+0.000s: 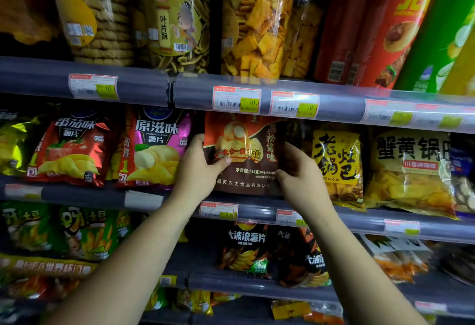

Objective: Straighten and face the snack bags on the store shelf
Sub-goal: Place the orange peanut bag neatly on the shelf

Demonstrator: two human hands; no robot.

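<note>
**Middle shelf** (82, 196), listed left to right.

- Red bag (72, 149): tomato crisps, standing, front out, leaning slightly. Not handled.
- Pink bag (156, 147): crisps, standing, front out. Its right edge is just beside the left hand.
- Left hand (200, 167): clamped on the left edge of the brown bag, thumb across the front, fingers tucked behind.
- Brown bag (246, 155): the item being worked. It is held between both hands at its slot, print facing out, roughly upright. Its top is hidden behind the upper rail (341, 108) and its bottom is level with the front lip (257, 212). Whether it rests on the shelf or is carried cannot be told.
- Right hand (300, 173): clamped on the lower right edge of the brown bag, thumb on the front, fingers round the side.
- Yellow bag (336, 162): front out, just beside the right hand. A narrow dark gap lies between it and the brown bag.
- Clear bag (411, 170): yellow chips, front out, touching the yellow bag's right side.

**Step in hand (judged):** squaring and facing the brown bag, so mid-task for this slot. The neighbours already read front out.

**Next move calls for:** setting the bottom down behind the front lip, levelling the bag, then letting go on both sides.

**Edges and room:** the upper rail and its price tags hang close over the bag, so there is little room to lift. The left side is tight against the pink bag. The right side has only the narrow gap. Open room lies forward, toward the person.
</note>
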